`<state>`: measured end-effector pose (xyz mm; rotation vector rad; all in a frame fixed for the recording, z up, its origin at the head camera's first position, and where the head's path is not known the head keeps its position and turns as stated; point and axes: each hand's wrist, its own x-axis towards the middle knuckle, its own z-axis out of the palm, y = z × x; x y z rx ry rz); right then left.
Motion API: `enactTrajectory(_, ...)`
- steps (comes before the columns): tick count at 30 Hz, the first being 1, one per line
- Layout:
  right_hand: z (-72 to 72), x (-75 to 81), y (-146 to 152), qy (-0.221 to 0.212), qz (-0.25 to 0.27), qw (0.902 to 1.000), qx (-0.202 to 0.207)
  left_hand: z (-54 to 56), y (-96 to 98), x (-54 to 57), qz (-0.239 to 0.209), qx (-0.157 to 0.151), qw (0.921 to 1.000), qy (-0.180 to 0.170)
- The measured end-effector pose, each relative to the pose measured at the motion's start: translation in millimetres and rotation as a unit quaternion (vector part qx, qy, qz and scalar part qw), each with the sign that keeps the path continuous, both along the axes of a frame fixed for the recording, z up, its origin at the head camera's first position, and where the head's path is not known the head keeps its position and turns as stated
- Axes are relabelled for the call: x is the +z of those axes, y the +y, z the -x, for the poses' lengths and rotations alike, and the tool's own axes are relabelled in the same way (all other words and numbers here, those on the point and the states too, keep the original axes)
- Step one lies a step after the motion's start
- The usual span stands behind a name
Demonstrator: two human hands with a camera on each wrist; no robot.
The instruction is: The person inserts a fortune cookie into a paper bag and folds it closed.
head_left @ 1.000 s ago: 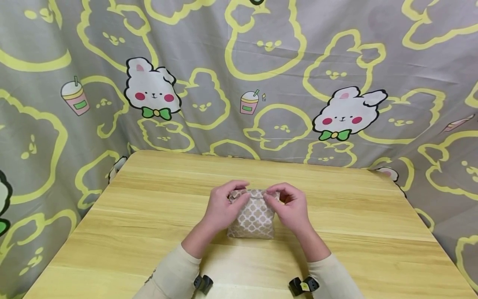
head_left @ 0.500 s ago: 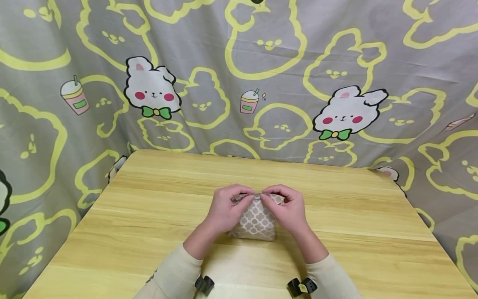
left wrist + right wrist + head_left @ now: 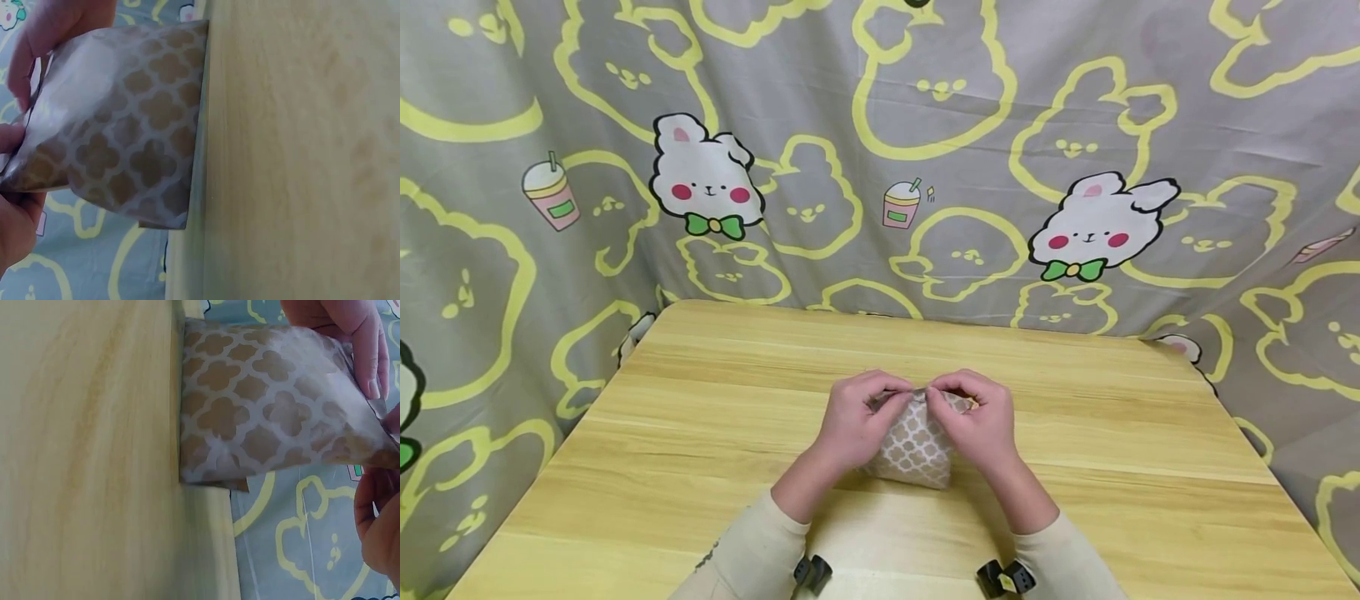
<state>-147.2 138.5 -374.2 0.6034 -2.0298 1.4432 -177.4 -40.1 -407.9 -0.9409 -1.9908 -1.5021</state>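
A brown paper bag [image 3: 917,446] with a white quatrefoil pattern stands on the table between both hands. Its upper edge is gathered and creased, and its lower end meets the tabletop in both wrist views. My left hand [image 3: 853,421] pinches the top edge from the left, thumb on the near side. From the right, my right hand [image 3: 981,417] pinches the same edge, the fingertips of both hands close together near the middle. In the left wrist view the bag [image 3: 137,125] looks bulged. Whatever lies inside the bag is hidden.
A light wood table [image 3: 700,400] spreads out around the bag. Behind and at both sides hangs a grey curtain [image 3: 820,100] printed with yellow outlines and white rabbits. Black wrist devices [image 3: 1006,577] sit at the sleeve cuffs.
Both hands have drawn together toward the middle of the bag's top edge. The bag's lower end has shifted slightly toward the person and its top is more gathered.
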Motion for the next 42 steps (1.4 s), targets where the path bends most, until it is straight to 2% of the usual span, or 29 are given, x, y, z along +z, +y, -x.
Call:
enactTrajectory(7, -0.5, 2.6, 4, 0.000, -0.010, 0.9985, -0.054, 1.3, -3.1, 2.1, -0.019, 0.019, 0.9993, 0.026)
enactTrajectory(13, 1.9, 1.9, 12, -0.026, 0.006, 0.9963, -0.082, 4.4, -7.6, 2.5, -0.035, 0.042, 0.9975, 0.045)
enactTrajectory(18, 6.1, -2.9, 21, -0.066, 0.056, 0.9923, -0.089, -9.0, -11.2, 27.0, -0.046, 0.060, 0.9967, 0.027)
enactTrajectory(20, 6.1, -3.3, 20, -0.080, 0.078, 0.9910, -0.073, -14.3, -11.5, 35.3, -0.046, 0.060, 0.9969, 0.018)
enactTrajectory(24, 3.0, -0.4, 13, -0.102, 0.064, 0.9926, -0.015, -8.4, -9.7, 23.3, -0.048, 0.049, 0.9976, 0.010)
enactTrajectory(26, 3.2, -1.7, 12, -0.112, 0.046, 0.9925, 0.018, -2.5, -9.3, 13.0, -0.046, 0.043, 0.9980, 0.003)
enactTrajectory(29, 4.1, -4.2, 11, -0.111, 0.035, 0.9924, 0.040, 2.3, -10.3, 4.8, -0.038, 0.036, 0.9985, -0.016)
enactTrajectory(34, 6.1, -8.6, 9, -0.079, 0.039, 0.9952, 0.043, 2.5, -12.2, 5.6, -0.015, 0.026, 0.9989, -0.037)
enactTrajectory(39, 7.9, -12.7, 4, -0.027, 0.027, 0.9983, 0.043, 1.1, -10.7, 9.6, 0.029, 0.034, 0.9985, -0.032)
enactTrajectory(42, 8.6, -13.8, 2, -0.011, 0.031, 0.9983, 0.049, 0.1, -9.8, 11.8, 0.046, 0.046, 0.9976, -0.024)
